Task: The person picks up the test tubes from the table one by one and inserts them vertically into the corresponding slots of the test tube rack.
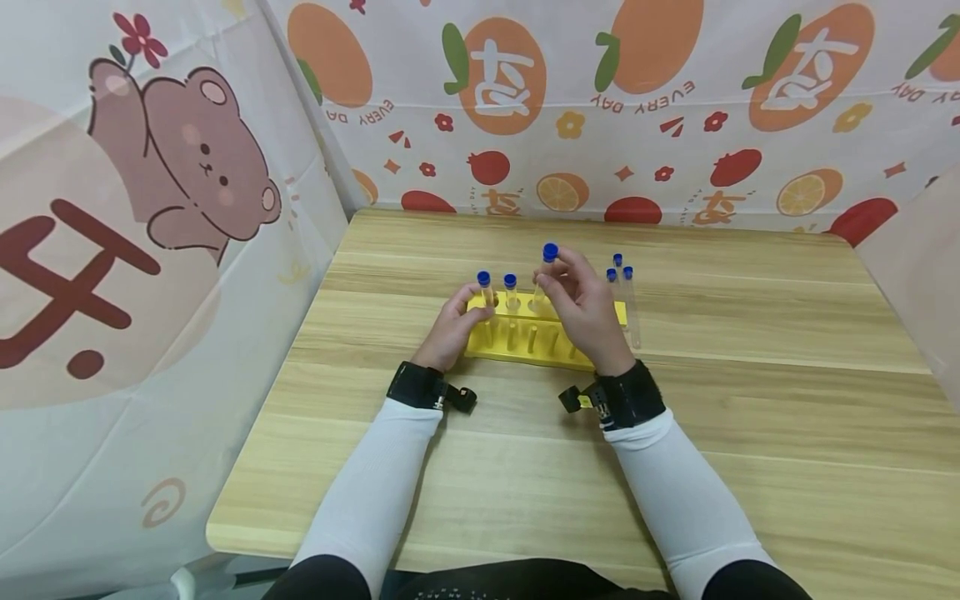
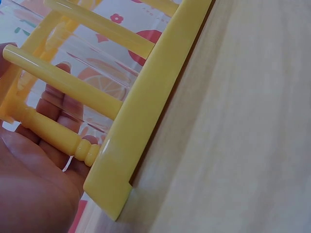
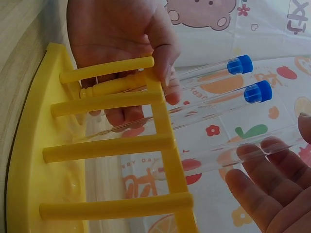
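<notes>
A yellow test tube rack [image 1: 528,353] stands on the table, its left end held by my left hand [image 1: 447,329]. Two clear test tubes with blue caps, a left one [image 1: 484,283] and one beside it [image 1: 511,292], stand upright in its holes. My right hand [image 1: 591,317] pinches a third blue-capped test tube [image 1: 550,257] near its top. In the right wrist view, the lower end of this held tube [image 3: 194,165] is at the rack's top plate; whether it is in a hole I cannot tell. Left fingers [image 2: 58,107] reach behind the rack's end post in the left wrist view.
Three more blue-capped test tubes [image 1: 632,312] are on the wooden table [image 1: 750,400] at the rack's right end, partly hidden by my right hand and the rack. A printed cloth [image 1: 570,167] hangs at the table's back edge, another [image 1: 180,275] at the left.
</notes>
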